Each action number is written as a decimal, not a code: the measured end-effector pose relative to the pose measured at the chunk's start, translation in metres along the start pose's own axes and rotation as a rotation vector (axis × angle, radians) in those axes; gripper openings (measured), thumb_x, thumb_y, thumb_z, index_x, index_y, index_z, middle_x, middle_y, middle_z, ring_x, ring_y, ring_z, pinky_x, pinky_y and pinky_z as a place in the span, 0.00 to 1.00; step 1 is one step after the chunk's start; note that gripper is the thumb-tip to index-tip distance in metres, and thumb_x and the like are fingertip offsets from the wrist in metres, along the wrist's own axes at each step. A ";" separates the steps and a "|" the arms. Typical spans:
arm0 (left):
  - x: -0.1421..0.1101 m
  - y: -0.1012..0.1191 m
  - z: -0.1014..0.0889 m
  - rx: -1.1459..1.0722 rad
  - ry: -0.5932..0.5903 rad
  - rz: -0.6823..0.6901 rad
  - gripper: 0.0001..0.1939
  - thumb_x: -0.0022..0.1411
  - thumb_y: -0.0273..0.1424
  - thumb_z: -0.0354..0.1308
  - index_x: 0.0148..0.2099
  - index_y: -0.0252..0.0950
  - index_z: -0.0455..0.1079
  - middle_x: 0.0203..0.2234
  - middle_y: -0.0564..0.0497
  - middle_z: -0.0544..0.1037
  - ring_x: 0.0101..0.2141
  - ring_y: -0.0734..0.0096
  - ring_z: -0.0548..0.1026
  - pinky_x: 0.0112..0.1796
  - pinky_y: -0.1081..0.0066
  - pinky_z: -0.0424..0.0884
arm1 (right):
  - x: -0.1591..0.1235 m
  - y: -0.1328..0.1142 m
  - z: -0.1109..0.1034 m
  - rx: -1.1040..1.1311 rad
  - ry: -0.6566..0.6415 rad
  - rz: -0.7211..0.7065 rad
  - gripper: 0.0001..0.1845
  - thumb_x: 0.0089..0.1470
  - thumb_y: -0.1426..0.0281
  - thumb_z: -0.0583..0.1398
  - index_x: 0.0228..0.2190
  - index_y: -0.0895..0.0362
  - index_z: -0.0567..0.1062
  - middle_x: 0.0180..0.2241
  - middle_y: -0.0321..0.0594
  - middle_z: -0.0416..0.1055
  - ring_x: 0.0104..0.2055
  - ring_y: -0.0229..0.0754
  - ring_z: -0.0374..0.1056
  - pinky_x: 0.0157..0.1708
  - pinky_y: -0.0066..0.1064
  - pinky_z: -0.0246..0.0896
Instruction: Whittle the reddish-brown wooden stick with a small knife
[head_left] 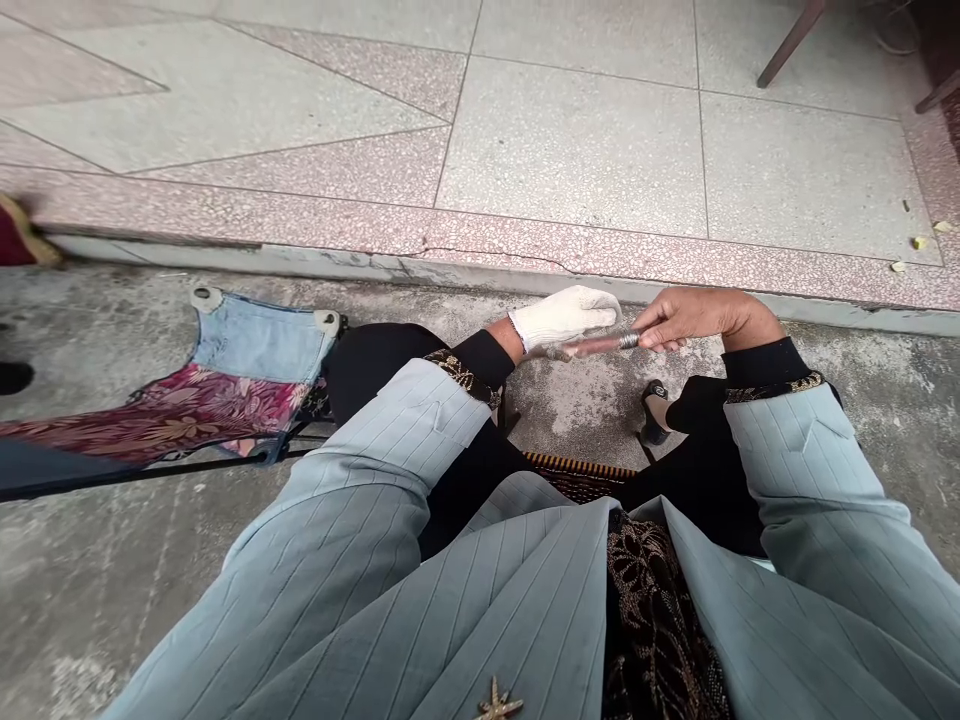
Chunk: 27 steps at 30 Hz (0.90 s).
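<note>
A white knitted glove covers my left hand [564, 316], its fingers curled over the far side of a thin reddish-brown stick [596, 345]. The stick lies nearly level between my two hands, its left end blurred beneath the glove. Near its right end, silver wire [628, 341] is wound around it in tight coils. My bare right hand [679, 318] pinches that end between thumb and fingers, just beside the coils. Both hands are held in front of my knees, above the concrete ground.
A low tiled step [577, 150] runs across the front. At left stands a folding seat of denim and red flowered cloth [240, 345] with a dark frame. Furniture legs [789, 42] show at upper right, and a few yellow leaves [919, 243] lie on the tiles.
</note>
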<state>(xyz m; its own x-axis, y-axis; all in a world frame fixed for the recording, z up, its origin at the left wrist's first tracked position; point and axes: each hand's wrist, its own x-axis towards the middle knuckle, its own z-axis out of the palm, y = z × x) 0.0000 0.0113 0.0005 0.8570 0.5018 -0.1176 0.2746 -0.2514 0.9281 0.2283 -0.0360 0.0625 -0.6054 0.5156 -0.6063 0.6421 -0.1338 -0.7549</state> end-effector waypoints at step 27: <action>0.000 -0.002 -0.008 0.315 0.030 0.085 0.17 0.65 0.39 0.50 0.42 0.33 0.75 0.33 0.49 0.78 0.33 0.70 0.73 0.36 0.71 0.65 | 0.009 -0.009 0.016 -0.195 0.073 -0.072 0.18 0.56 0.57 0.61 0.41 0.55 0.82 0.28 0.35 0.72 0.29 0.37 0.62 0.32 0.30 0.54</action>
<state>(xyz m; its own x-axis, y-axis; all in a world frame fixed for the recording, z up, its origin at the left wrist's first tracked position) -0.0040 0.0185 0.0012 0.8705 0.4913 -0.0293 0.3280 -0.5348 0.7787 0.2099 -0.0434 0.0602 -0.6216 0.5790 -0.5276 0.6816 0.0678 -0.7286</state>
